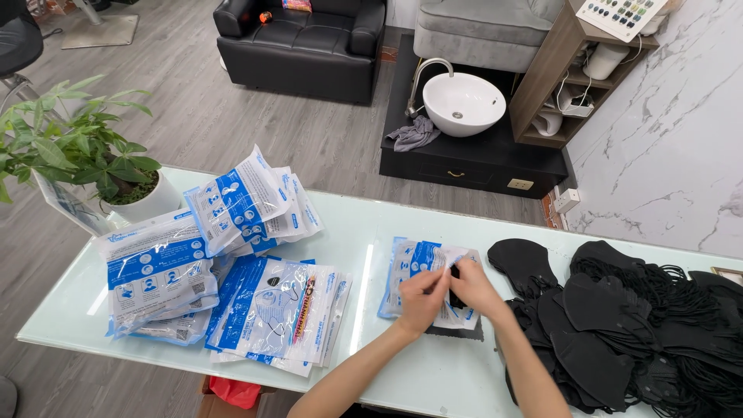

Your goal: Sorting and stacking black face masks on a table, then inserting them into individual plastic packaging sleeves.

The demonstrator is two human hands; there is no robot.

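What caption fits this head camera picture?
Both hands slip a black mask into a blue-and-white pouch on a glass table.

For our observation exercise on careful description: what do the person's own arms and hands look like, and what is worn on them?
Both forearms are bare up to the frame edge, no sleeves showing. The left hand and right hand wear no gloves; no ring, watch or bracelet is visible.

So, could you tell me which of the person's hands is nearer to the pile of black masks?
Right. The right hand sits just beside the pile of black masks, touching the blue and white packet; the left hand grips that packet farther from the pile.
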